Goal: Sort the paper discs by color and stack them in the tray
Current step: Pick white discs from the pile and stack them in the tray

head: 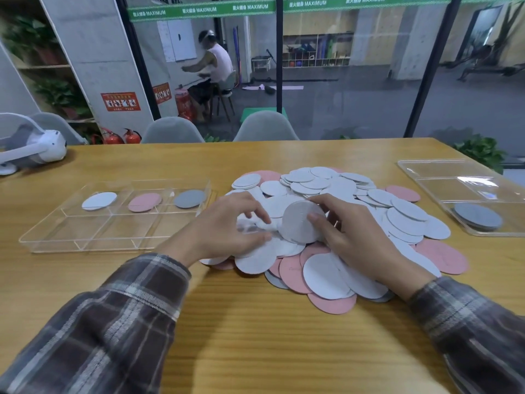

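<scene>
Head view: sorting has barely begun. The tray left of the left hand contains only three discs, one per colour, and the big pile under both hands is unsorted. The right hand pinches a pale disc tilted up off the pile; the left curls beside it, its grip too blurred to tell.

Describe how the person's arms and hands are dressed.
Both arms wear long plaid shirt sleeves, dark brown and grey crossed by pale stripes. The left sleeve and the right sleeve end in cuffs at the wrists. The left hand and the right hand are bare, with no gloves.
</scene>
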`<move>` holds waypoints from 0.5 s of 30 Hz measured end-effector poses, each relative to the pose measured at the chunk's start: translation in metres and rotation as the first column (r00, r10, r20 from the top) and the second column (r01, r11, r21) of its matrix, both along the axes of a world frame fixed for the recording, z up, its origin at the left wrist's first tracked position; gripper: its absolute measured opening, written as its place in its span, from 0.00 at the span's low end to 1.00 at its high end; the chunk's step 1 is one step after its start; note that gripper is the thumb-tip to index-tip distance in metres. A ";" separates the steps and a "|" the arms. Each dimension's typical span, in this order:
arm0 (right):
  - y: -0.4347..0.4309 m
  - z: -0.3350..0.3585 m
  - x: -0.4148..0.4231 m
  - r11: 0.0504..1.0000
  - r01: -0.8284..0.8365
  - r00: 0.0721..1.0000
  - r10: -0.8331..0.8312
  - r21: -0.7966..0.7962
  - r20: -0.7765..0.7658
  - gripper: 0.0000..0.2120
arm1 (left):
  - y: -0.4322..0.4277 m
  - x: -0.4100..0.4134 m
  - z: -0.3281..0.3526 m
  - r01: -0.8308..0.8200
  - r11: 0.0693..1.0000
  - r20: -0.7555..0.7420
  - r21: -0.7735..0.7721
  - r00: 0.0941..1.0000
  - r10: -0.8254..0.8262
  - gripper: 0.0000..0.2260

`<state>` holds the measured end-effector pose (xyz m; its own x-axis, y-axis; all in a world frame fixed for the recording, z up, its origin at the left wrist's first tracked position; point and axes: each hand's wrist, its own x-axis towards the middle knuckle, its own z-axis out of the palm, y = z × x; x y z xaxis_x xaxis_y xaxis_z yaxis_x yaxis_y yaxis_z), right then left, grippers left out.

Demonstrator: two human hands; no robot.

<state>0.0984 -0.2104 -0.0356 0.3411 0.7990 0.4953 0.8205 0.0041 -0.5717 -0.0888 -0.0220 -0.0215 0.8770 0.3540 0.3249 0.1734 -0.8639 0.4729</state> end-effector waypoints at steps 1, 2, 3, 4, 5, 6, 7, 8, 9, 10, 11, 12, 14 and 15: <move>0.001 0.000 -0.001 1.000 0.001 1.000 -0.001 0.008 -0.003 0.06 | 0.007 -0.007 0.000 -0.014 1.000 -0.064 -0.002 0.998 0.014 0.09; 0.002 0.000 -0.002 1.000 0.001 1.000 -0.001 0.014 -0.008 0.06 | 0.012 -0.013 0.000 -0.030 1.000 -0.107 -0.007 0.994 0.029 0.10; 0.003 0.001 -0.003 1.000 0.001 1.000 0.000 0.018 -0.013 0.06 | 0.017 -0.018 0.000 -0.042 0.999 -0.132 -0.014 0.990 0.040 0.11; 0.004 0.001 -0.004 1.000 -0.001 1.000 0.001 0.023 -0.017 0.05 | 0.019 -0.021 0.000 -0.050 0.998 -0.144 -0.027 0.988 0.046 0.11; 0.005 0.000 -0.005 1.000 -0.003 1.000 0.003 0.027 -0.022 0.05 | 0.021 -0.023 0.001 -0.053 0.998 -0.149 -0.045 0.988 0.046 0.11; 0.006 -0.001 -0.006 1.000 -0.006 0.999 0.007 0.028 -0.031 0.05 | 0.021 -0.024 0.001 -0.053 0.997 -0.150 -0.060 0.988 0.043 0.11; 0.007 -0.001 -0.007 1.000 -0.013 0.999 0.014 0.027 -0.043 0.05 | 0.021 -0.024 0.001 -0.051 0.996 -0.148 -0.068 0.988 0.040 0.11; 0.008 -0.002 -0.008 0.999 -0.020 0.998 0.021 0.027 -0.054 0.05 | 0.021 -0.024 0.000 -0.050 0.996 -0.143 -0.071 0.989 0.039 0.12; 0.009 -0.003 -0.009 0.999 -0.026 0.998 0.028 0.027 -0.063 0.05 | 0.022 -0.023 -0.001 -0.046 0.997 -0.137 -0.069 0.990 0.037 0.13; 0.010 -0.004 -0.010 0.999 -0.028 0.997 0.030 0.027 -0.071 0.05 | 0.023 -0.023 -0.003 -0.043 0.997 -0.138 -0.062 0.990 0.034 0.15; 0.011 -0.004 -0.011 0.999 -0.029 0.996 0.031 0.027 -0.080 0.05 | 0.024 -0.022 -0.005 -0.043 0.998 -0.149 -0.051 0.988 0.035 0.17; 0.012 -0.005 -0.011 0.999 -0.028 0.996 0.030 0.029 -0.090 0.05 | 0.025 -0.022 -0.006 -0.045 0.998 -0.168 -0.041 0.985 0.038 0.18; 0.016 -0.006 -0.013 0.999 -0.022 0.995 0.025 0.032 -0.101 0.06 | 0.027 -0.023 -0.007 -0.047 0.998 -0.193 -0.045 0.981 0.038 0.20; 0.017 -0.007 -0.014 0.999 -0.020 0.995 0.023 0.032 -0.101 0.06 | 0.028 -0.023 -0.007 -0.048 0.997 -0.193 -0.058 0.981 0.036 0.20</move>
<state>0.0842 -0.1931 -0.0425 0.3736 0.7915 0.4837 0.7577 0.0404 -0.6514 -0.1114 0.0055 -0.0289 0.9049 0.4058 0.1285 0.3013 -0.8238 0.4803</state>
